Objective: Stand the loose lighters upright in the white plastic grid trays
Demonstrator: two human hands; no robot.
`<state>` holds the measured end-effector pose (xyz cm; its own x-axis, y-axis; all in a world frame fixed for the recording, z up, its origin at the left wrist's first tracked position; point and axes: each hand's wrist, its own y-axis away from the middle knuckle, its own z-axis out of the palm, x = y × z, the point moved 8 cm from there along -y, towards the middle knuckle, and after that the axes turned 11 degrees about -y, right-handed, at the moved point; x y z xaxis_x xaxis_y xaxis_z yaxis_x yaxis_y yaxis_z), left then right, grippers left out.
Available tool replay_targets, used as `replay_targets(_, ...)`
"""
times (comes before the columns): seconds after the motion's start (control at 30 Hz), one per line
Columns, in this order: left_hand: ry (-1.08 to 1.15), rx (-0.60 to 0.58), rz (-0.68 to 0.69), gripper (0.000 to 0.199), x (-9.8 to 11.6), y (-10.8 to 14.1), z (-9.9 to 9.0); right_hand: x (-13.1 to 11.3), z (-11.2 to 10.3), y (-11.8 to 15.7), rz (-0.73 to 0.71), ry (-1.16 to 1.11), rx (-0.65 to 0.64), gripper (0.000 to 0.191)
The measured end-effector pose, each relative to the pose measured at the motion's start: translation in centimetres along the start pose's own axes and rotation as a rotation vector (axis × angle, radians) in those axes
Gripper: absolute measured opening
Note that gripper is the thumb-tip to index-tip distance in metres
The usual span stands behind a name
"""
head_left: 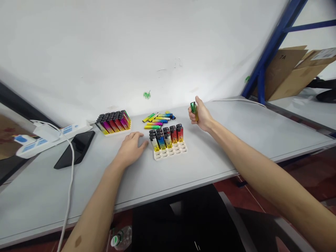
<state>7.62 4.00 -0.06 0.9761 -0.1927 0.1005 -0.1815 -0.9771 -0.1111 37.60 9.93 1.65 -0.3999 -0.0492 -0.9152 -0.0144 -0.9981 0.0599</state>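
My right hand is closed around a green and yellow lighter, raised above the right part of the grey table. Palm down, my left hand rests on the table with its fingers apart and nothing in it. Just right of it stands a white tray partly filled with upright lighters in silver, blue and red; its front slots hold none. Several loose colourful lighters lie in a pile behind that tray. Another tray, at the left against the wall, bears rows of upright lighters.
At the left are a black phone, a white power strip and a white cable running over the table's front edge. Cardboard boxes stand behind a blue metal frame at the right. A plastic bottle is below the table.
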Motion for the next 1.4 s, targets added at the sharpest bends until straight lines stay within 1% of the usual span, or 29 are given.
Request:
replay_targets(0.1,-0.005,0.008,0.010,0.054,0.0,0.0,0.0,0.3,0.0,0.1,0.013,0.002,0.020,0.050)
replay_targets(0.23,-0.005,0.012,0.010,0.054,-0.1,-0.1,0.1,0.3,0.5,0.4,-0.012,-0.033,0.018,0.046)
replay_targets(0.33,-0.006,0.010,0.007,0.053,-0.1,-0.1,0.0,0.2,0.8,0.6,-0.020,-0.035,0.014,0.047)
replay_targets(0.43,-0.007,0.006,0.010,0.054,0.0,0.0,0.0,0.5,0.8,0.7,-0.002,-0.041,0.027,0.049)
replay_targets(0.6,-0.014,-0.007,0.003,0.056,0.1,0.1,-0.1,0.9,1.0,0.8,0.017,-0.035,0.011,0.050)
replay_targets(0.77,-0.011,-0.005,0.003,0.056,0.1,0.0,0.0,0.8,1.1,0.9,0.013,-0.029,0.007,0.047)
replay_targets(0.87,-0.010,-0.001,0.002,0.055,0.1,0.0,-0.1,0.7,0.8,0.9,-0.009,-0.031,0.033,0.049)
replay_targets(0.93,-0.011,-0.003,0.001,0.055,0.1,0.0,-0.1,0.5,0.5,0.8,-0.039,-0.034,0.055,0.050)
replay_targets(1.03,-0.009,-0.006,0.000,0.054,0.1,0.0,-0.1,-0.1,0.4,0.7,-0.100,-0.044,0.052,0.048)
replay_targets(1.13,-0.007,0.004,-0.004,0.052,0.1,0.1,-0.2,-1.1,0.8,1.1,-0.160,-0.021,0.010,0.035)
replay_targets(1.2,-0.003,0.012,-0.002,0.051,0.1,0.1,-0.2,-2.0,1.2,1.7,-0.200,0.036,-0.038,0.027)
replay_targets(1.33,0.000,0.013,0.000,0.052,0.1,0.1,-0.1,-4.8,1.9,3.4,-0.382,0.214,-0.137,0.031)
replay_targets(1.4,0.000,0.013,0.002,0.052,0.1,0.0,0.0,-5.8,2.4,4.4,-0.437,0.275,-0.216,0.033)
